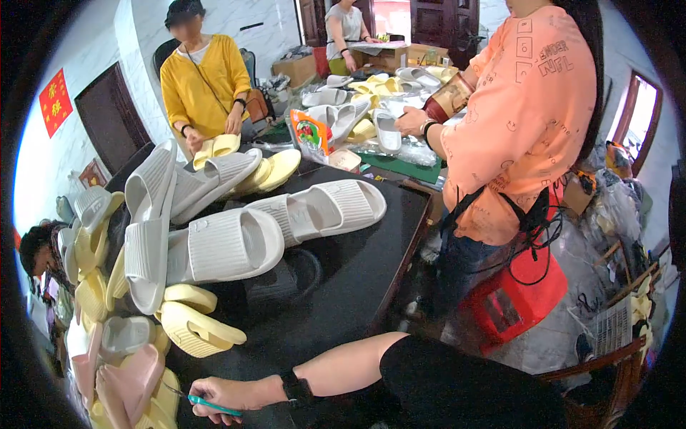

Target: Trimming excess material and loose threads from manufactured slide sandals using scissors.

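My right hand [220, 398] is closed round a slim teal-handled tool [223, 409]. Its thin metal tip points left, toward a pink slipper [140, 377] at the lower left. What looks like my left hand [111, 397] grips that slipper near the picture's rim; its fingers are partly hidden and blend with the pink. Yellow slippers [196, 330] lie just beyond my right hand. Behind them, grey ribbed slippers [227, 245] are stacked on the black table [336, 279]. More yellow and grey slippers heap along the left side.
Across the table a person in yellow [207, 86] handles yellow slippers. At the right, a person in orange [522, 121] stands by a second table piled with slippers and plastic bags. A red stool [525, 293] and clear plastic wrapping [604, 229] are on the right.
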The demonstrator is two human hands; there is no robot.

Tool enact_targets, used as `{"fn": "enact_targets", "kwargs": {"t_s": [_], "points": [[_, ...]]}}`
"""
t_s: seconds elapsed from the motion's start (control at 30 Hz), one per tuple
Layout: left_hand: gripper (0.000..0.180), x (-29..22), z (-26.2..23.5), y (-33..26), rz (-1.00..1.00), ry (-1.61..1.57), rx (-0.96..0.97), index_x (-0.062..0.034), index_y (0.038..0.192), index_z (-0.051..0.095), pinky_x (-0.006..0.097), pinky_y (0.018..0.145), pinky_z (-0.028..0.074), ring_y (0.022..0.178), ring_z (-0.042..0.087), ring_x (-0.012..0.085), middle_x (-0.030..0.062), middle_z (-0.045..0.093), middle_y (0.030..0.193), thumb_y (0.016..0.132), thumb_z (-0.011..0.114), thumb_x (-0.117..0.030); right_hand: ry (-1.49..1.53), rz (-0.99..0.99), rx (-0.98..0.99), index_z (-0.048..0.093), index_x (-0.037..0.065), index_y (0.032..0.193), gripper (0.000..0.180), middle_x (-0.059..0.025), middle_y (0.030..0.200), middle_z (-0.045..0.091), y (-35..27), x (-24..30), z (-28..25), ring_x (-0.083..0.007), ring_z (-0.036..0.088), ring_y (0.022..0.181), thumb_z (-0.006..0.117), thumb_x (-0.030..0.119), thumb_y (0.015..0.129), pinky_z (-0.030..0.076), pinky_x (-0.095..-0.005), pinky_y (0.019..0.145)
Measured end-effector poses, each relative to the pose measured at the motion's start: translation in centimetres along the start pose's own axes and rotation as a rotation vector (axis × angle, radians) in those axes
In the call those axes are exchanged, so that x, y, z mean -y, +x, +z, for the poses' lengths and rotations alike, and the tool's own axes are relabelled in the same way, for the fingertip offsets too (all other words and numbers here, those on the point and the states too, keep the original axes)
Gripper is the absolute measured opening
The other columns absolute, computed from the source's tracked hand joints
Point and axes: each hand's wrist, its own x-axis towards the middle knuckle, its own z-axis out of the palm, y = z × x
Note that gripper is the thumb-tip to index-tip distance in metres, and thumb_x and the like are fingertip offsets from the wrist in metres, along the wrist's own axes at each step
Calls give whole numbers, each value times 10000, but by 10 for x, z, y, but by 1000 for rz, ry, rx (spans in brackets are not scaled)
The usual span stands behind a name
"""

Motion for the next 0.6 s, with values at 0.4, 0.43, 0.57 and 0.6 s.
{"fn": "enact_targets", "kwargs": {"t_s": [0.4,0.43,0.57,0.6], "points": [[429,-98,-167,82,-631,-153,469,6,1008,578,458,831,420,975,534,421,282,574,1028,958,353,-356,-18,-13,-53,455,44,1041,363,-34,656,532,-14,6,-15,-93,527,466,605,322,861,434,-211,369],[438,-100,-173,84,-604,-120,492,15,950,587,468,807,428,938,544,431,290,580,991,958,353,-356,-14,-16,-43,455,44,1041,363,-34,656,532,-15,7,-17,-93,527,466,605,322,861,434,-211,369],[428,-60,-163,82,-465,-117,146,35,816,571,475,664,422,717,570,396,227,594,750,940,423,-347,-22,-56,-16,448,25,1067,380,-32,659,540,-18,9,-12,-88,538,483,599,311,868,442,-212,376],[446,-47,-167,83,-479,-255,99,47,792,580,469,605,411,645,546,384,221,566,685,942,425,-344,-6,-93,-34,463,25,1044,360,-42,652,549,-18,9,-7,-102,544,475,603,302,861,440,-228,365]]}}
